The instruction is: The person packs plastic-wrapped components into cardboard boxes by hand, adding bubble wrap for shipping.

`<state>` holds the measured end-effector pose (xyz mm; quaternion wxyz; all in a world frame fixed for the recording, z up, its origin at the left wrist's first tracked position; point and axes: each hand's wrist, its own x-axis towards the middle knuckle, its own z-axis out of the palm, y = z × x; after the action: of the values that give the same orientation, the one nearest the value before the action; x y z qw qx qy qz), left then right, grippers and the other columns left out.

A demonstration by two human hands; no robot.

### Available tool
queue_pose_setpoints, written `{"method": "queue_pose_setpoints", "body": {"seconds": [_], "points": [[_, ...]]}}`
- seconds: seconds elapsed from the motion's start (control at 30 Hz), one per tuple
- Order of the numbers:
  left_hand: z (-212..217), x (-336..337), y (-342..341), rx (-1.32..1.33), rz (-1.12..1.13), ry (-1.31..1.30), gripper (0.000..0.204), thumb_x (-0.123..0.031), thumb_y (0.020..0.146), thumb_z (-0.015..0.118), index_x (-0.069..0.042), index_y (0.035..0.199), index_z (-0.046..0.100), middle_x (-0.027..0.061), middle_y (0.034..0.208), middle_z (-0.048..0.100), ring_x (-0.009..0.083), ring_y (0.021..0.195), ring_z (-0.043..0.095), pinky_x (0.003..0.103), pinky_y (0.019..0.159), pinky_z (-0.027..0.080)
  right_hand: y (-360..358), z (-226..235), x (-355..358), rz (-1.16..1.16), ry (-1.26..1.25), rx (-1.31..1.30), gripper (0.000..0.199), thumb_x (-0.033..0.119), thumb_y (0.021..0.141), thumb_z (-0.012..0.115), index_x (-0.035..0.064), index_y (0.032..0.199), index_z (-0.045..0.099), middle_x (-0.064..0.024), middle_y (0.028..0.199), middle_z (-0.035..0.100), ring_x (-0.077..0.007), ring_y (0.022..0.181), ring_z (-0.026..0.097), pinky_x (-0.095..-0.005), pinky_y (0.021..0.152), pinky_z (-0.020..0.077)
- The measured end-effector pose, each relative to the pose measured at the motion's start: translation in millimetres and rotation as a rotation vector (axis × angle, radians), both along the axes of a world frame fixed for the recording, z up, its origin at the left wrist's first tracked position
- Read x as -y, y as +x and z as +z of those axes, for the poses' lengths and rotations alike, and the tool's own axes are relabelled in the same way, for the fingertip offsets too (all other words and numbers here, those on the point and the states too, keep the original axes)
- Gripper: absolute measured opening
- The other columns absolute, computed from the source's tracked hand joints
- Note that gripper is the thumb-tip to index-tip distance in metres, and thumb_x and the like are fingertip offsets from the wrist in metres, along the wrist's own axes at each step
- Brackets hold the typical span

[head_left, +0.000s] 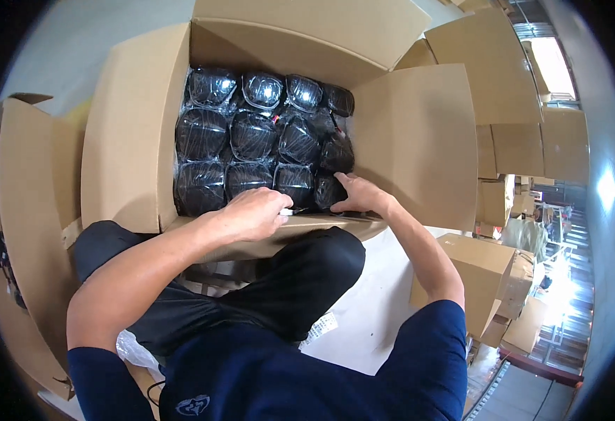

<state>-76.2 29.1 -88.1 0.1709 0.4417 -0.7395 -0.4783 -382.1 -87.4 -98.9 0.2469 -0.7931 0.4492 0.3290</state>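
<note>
An open cardboard box [132, 130] stands before my crossed legs, holding rows of black rounded items [253, 135] wrapped in shiny clear film. Over the box's near edge, my left hand [255, 212] is closed, its fingertips pinching a small white piece [288, 212] that looks like a wire connector. At the near right corner, my right hand [361, 194] spans a black wrapped item [327, 189] with thumb and fingers on its right side. Just beyond it, another black wrapped item [337, 152] sits slightly tilted against the right wall. Its underside is hidden.
The box's right flap [420, 140] and far flap [314, 28] stand folded outward. Another open carton [34, 210] is at the left. Several stacked cartons [514, 151] line the right side, with one carton [472, 266] near my right elbow. Clear plastic [137, 349] lies at my left.
</note>
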Motion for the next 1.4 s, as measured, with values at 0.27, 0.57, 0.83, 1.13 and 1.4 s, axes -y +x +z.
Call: {"method": "queue_pose_setpoints", "body": {"seconds": [0.27, 0.57, 0.83, 1.13, 1.4], "points": [[7, -3, 4, 0.035, -0.055, -0.028, 0.022, -0.014, 0.089, 0.065, 0.004, 0.102, 0.068, 0.027, 0.098, 0.07, 0.0442, 0.1, 0.068, 0.054, 0.088, 0.053, 11, -12, -21, 0.525, -0.347, 0.043, 0.073, 0.036, 0.072, 0.085, 0.0019, 0.129, 0.055, -0.0173, 0.106, 0.064, -0.0343, 0.105, 0.067, -0.0477, 0.089, 0.055], [17, -9, 14, 0.179, -0.112, -0.034, 0.025, -0.019, 0.091, 0.067, -0.001, 0.108, 0.067, 0.0215, 0.108, 0.069, 0.0394, 0.105, 0.066, 0.052, 0.09, 0.053, 32, -16, 10, 0.133, -0.207, 0.089, 0.086, 0.04, 0.075, 0.086, -0.0044, 0.136, 0.044, -0.0252, 0.129, 0.06, -0.0448, 0.112, 0.063, -0.0494, 0.093, 0.0543], [21, -14, 18, 0.239, -0.204, -0.131, 0.022, -0.017, 0.09, 0.068, 0.001, 0.102, 0.065, 0.0196, 0.1, 0.069, 0.0387, 0.1, 0.068, 0.05, 0.086, 0.054, 36, -39, 8, 0.174, -0.438, 0.072, 0.111, 0.045, 0.075, 0.085, 0.0003, 0.157, 0.025, -0.0267, 0.162, 0.023, -0.047, 0.147, 0.031, -0.0489, 0.115, 0.0401], [70, -21, 86, 0.138, 0.136, -0.562, 0.021, -0.018, 0.089, 0.068, -0.003, 0.101, 0.06, 0.0153, 0.093, 0.064, 0.0346, 0.09, 0.067, 0.046, 0.074, 0.055, 77, -64, -28, 0.134, -0.036, 0.453, 0.113, 0.032, 0.07, 0.088, -0.009, 0.154, 0.025, -0.0354, 0.158, 0.028, -0.0443, 0.149, 0.029, -0.0426, 0.122, 0.0279], [82, -235, 133, -0.177, 1.257, -0.867, 0.016, 0.002, 0.087, 0.07, 0.001, 0.103, 0.072, 0.0141, 0.093, 0.072, 0.0269, 0.078, 0.07, 0.035, 0.068, 0.055, 61, -62, -41, 0.107, -0.158, 0.293, 0.108, 0.03, 0.078, 0.084, -0.0164, 0.151, 0.02, -0.04, 0.152, 0.033, -0.0464, 0.145, 0.035, -0.0443, 0.121, 0.0306]]}}
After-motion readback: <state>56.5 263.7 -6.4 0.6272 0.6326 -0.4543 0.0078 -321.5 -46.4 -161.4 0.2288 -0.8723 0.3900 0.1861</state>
